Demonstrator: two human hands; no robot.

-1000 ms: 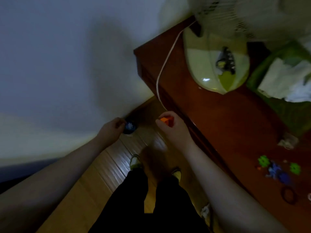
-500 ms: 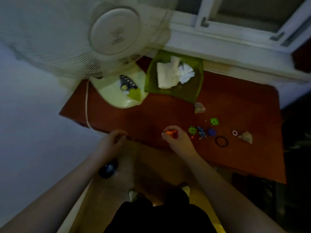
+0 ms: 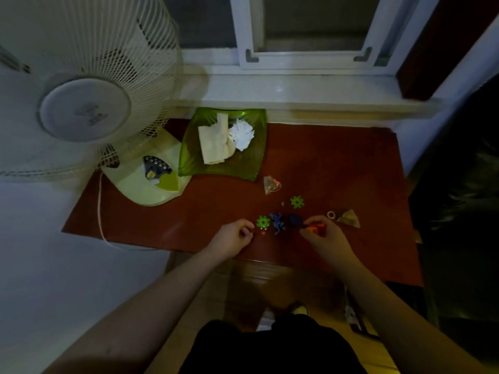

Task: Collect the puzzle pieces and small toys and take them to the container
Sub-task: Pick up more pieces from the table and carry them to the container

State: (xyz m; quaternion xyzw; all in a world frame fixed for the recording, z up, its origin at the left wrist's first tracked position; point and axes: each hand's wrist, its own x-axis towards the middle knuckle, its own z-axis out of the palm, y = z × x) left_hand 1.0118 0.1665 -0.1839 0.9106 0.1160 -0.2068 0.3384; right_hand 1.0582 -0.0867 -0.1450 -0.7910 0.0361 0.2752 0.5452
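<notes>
Orange toy (image 3: 316,228) apparently in right grip (image 3: 322,236).

- The fan (image 3: 83,112) is cut off by the top and left edges, and its grille hides the desk (image 3: 337,163) corner behind it.
- An orange toy (image 3: 316,228) is mostly hidden inside the curled fingers of the right hand (image 3: 322,234); its shape cannot be told.
- The left hand (image 3: 233,237) is curled; whether it holds anything cannot be told.
- The dark blue pieces (image 3: 279,224) blur together in the dim light.
- A tiny red bit (image 3: 263,233) is too small to identify.
</notes>
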